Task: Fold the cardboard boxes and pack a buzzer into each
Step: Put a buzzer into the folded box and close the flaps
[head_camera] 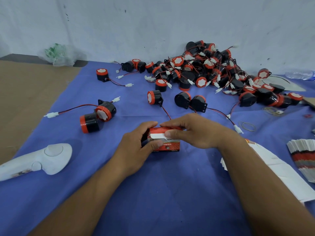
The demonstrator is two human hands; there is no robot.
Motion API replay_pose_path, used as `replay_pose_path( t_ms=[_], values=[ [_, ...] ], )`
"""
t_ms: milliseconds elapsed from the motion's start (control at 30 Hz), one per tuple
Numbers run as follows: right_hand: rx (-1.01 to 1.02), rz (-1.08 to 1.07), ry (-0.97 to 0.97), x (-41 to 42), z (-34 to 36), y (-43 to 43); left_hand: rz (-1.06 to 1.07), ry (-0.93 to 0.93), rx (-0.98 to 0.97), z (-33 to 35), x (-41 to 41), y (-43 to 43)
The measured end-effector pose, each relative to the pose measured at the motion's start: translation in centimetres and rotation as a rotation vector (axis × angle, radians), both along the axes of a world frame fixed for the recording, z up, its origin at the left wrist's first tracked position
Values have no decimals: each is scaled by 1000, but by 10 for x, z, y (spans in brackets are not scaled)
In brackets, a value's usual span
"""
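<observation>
Your left hand (136, 147) grips the box (167, 146) on the blue cloth (153, 193), with the buzzer pile (204, 68) at 1 o'clock. Your right hand (192, 132) pinches the top, thumb on the white flap (157, 135). Brace the walls square and tuck the flap in fully.

**Head view.** One wide-angle camera, worn on the person's head, faces forward and down along both forearms (81, 198). The left hand (134, 147) and right hand (196, 133), holding a cardboard box (170, 146), lie nearest the lens at frame centre. The blue cloth (162, 193) fills the lower and middle field; the buzzer pile (204, 72) lies farther off, against the wall (153, 23) across the top.
</observation>
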State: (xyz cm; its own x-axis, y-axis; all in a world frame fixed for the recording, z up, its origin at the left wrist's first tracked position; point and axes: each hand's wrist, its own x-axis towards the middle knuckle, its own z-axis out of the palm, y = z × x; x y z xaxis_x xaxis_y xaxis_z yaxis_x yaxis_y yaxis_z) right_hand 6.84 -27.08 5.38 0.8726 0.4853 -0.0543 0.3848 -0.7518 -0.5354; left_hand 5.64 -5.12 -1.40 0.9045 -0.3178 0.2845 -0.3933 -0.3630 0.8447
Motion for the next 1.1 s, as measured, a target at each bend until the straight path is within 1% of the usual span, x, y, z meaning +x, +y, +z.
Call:
replay_pose_path(
  t_ms=[167, 300, 433, 533, 667, 867, 967, 1100],
  values=[
    [11, 7, -27, 1, 0, 3, -8, 55, -46, -3, 2, 0],
    [22, 25, 10, 1, -2, 2, 3, 18, -29, -2, 0, 1],
    [41, -2, 48, 0, -2, 3, 1, -9, -24, 1, -2, -1],
    [-4, 4, 14, 0, -1, 6, 30, -3, -13, 3, -3, -2],
    [-65, 4, -19, -3, 3, 9, 54, 19, -50, 5, -3, -3],
    [-113, 30, -25, -12, 6, 14, 36, 54, -84, 6, -4, -1],
    [-36, 27, -97, -24, -2, 18, 22, -6, -47, 6, -4, 2],
    [22, 6, -297, -35, -22, 22, -37, -137, 47, 6, -3, 8]
  ],
)
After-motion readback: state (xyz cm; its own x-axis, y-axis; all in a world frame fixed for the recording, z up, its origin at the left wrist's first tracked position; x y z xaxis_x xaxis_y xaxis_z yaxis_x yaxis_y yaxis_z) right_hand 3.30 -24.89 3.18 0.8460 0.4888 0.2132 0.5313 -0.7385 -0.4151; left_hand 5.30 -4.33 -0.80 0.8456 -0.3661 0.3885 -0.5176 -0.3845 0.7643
